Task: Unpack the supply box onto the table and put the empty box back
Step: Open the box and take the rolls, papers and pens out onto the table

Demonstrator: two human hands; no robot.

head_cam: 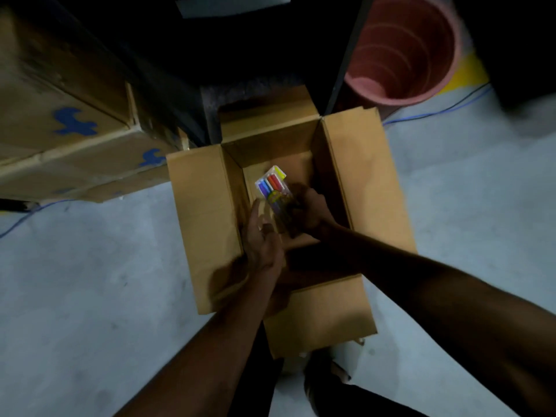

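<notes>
An open brown cardboard supply box (204, 224) stands on the pale floor with all its flaps spread outward. Inside it, my right hand (310, 210) is closed around the lower end of a clear pack of coloured markers (272, 186), whose blue, red and yellow tops stick up. My left hand (263, 239) reaches in beside the pack from the left, fingers apart, near or just touching its side. The bottom of the box under my hands is hidden in shadow.
Larger cardboard boxes with blue marks (75, 124) are stacked at the left. A pink ribbed bin (403, 52) stands at the back right beside a dark upright post (346, 70). A blue cable (445, 111) runs along the floor. My shoe (328, 377) shows below the near flap.
</notes>
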